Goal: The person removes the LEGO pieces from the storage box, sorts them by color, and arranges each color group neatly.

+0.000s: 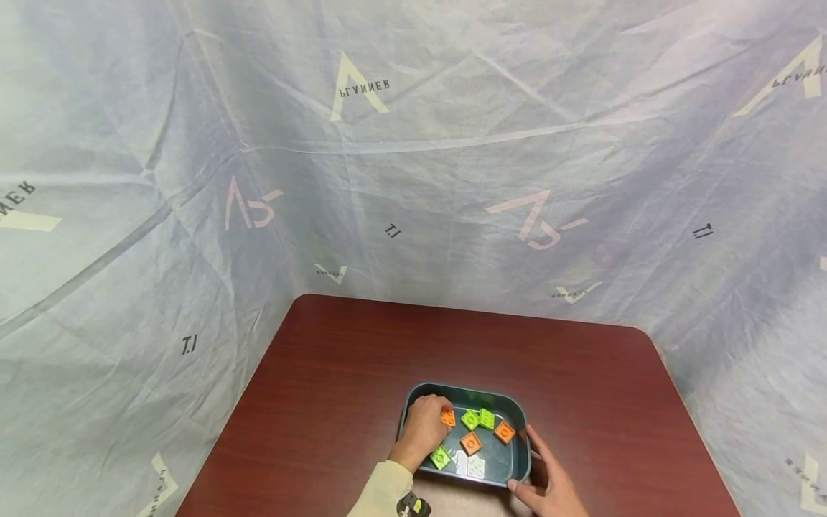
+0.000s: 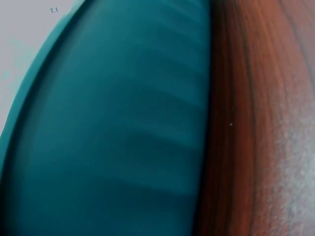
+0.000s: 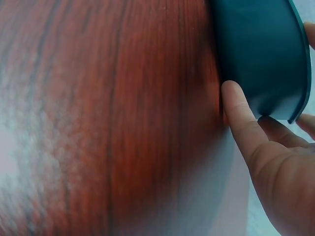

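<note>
A dark teal tray (image 1: 513,459) sits at the front of the table with toy building bricks in it. My left hand (image 1: 423,425) reaches over its left side, fingers curled, and pinches an orange brick (image 1: 448,417) at the fingertips. Below that hand lies a green brick (image 1: 441,457). My right hand (image 1: 549,477) holds the tray's right front corner, its thumb at the front rim. The right wrist view has those fingers (image 3: 241,110) against the tray's outer wall (image 3: 266,59). Only the tray's outer wall (image 2: 123,108) and tabletop fill most of the left wrist view; the left hand is hidden there.
Two green bricks (image 1: 487,418), two more orange bricks (image 1: 471,443) and a white brick (image 1: 476,467) lie on the tray floor. The reddish-brown wooden table (image 1: 362,337) extends behind and beside the tray. Printed pale sheeting (image 1: 413,179) hangs around the table.
</note>
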### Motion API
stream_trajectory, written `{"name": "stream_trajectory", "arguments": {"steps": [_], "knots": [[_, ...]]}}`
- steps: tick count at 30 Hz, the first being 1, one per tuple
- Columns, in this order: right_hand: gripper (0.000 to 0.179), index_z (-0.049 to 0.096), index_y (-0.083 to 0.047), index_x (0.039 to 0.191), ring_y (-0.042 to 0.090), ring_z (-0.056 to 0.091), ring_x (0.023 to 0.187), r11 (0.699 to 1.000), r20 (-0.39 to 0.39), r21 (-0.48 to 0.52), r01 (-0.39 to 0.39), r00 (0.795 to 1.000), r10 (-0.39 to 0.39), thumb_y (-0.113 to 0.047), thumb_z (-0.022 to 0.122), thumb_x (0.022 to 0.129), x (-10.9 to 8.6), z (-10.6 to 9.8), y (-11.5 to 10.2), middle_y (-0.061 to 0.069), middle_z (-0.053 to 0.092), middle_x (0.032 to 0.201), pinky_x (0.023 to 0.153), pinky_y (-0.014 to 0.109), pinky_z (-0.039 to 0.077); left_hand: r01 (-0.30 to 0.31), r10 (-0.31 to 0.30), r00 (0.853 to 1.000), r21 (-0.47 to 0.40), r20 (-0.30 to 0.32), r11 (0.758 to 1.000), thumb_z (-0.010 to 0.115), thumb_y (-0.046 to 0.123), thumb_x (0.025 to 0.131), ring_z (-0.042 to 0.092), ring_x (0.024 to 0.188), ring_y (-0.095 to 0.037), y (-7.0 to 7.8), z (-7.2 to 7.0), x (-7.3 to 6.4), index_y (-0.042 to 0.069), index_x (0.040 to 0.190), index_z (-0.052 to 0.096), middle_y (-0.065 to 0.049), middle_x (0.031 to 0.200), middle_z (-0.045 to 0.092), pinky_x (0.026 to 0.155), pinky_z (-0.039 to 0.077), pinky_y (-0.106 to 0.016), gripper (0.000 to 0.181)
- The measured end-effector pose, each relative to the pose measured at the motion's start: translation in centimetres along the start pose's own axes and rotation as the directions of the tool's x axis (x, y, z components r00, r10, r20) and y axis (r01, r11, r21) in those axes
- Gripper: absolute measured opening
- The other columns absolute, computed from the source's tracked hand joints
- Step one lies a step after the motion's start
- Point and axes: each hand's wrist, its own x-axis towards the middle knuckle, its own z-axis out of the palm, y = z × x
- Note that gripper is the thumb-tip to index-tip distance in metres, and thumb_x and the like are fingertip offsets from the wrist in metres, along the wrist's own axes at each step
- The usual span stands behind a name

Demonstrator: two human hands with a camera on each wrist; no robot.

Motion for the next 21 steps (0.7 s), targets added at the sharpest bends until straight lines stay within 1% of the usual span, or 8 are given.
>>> {"name": "stream_trajectory", "arguments": {"steps": [5, 9, 15, 19, 21], "knots": [[0.109, 0.027, -0.015, 0.168, 0.028, 0.074, 0.109, 1.0, 0.003, -0.004, 0.019, 1.0, -0.019, -0.008, 0.09, 0.08, 0.0, 0.05, -0.08, 0.042, 0.045, 0.152, 0.08, 0.029, 0.064, 0.009, -0.009, 1.0, -0.021, 0.017, 1.0, 0.094, 0.011, 0.078, 0.069, 0.096, -0.022, -0.03, 0.13, 0.01, 0.014, 0.108, 0.082, 0.0, 0.099, 0.074, 0.08, 0.059, -0.035, 0.033], [0.108, 0.027, -0.013, 0.168, 0.031, 0.073, 0.109, 1.0, 0.0, -0.015, 0.019, 1.0, -0.019, -0.008, 0.09, 0.081, 0.03, 0.09, -0.18, 0.043, 0.045, 0.152, 0.08, 0.03, 0.064, 0.013, -0.012, 0.999, -0.035, 0.03, 0.999, 0.094, 0.013, 0.078, 0.067, 0.094, -0.019, -0.03, 0.1, -0.02, 0.015, 0.109, 0.081, 0.001, 0.099, 0.073, 0.079, 0.058, -0.033, 0.033], [0.108, 0.028, -0.017, 0.168, 0.035, 0.072, 0.113, 0.999, -0.002, -0.027, -0.019, 1.0, 0.019, -0.009, 0.09, 0.08, 0.0, 0.06, -0.49, 0.04, 0.044, 0.154, 0.082, 0.03, 0.064, 0.009, -0.007, 1.0, -0.079, 0.022, 0.997, 0.094, 0.014, 0.078, 0.063, 0.088, -0.014, -0.02, -0.17, -0.05, 0.014, 0.108, 0.081, 0.001, 0.096, 0.071, 0.074, 0.054, -0.028, 0.032], [0.108, 0.027, -0.016, 0.168, 0.04, 0.07, 0.117, 1.0, 0.009, -0.01, -0.016, 1.0, 0.017, -0.008, 0.09, 0.08, -0.02, 0.01, -0.7, 0.043, 0.041, 0.155, 0.082, 0.033, 0.065, -0.012, 0.013, 1.0, -0.115, 0.01, 0.993, 0.094, 0.015, 0.079, 0.061, 0.085, -0.011, 0.04, -0.42, -0.08, 0.015, 0.107, 0.081, 0.001, 0.095, 0.07, 0.072, 0.052, -0.026, 0.031], [0.108, 0.027, -0.016, 0.168, 0.04, 0.07, 0.117, 1.0, 0.006, -0.001, -0.016, 1.0, 0.016, -0.006, 0.089, 0.08, -0.01, 0.01, -0.68, 0.042, 0.041, 0.155, 0.082, 0.033, 0.065, -0.019, 0.021, 1.0, -0.136, 0.014, 0.991, 0.093, 0.015, 0.08, 0.061, 0.086, -0.011, 0.06, -0.52, -0.12, 0.014, 0.108, 0.081, 0.001, 0.096, 0.07, 0.072, 0.052, -0.026, 0.031]]}}
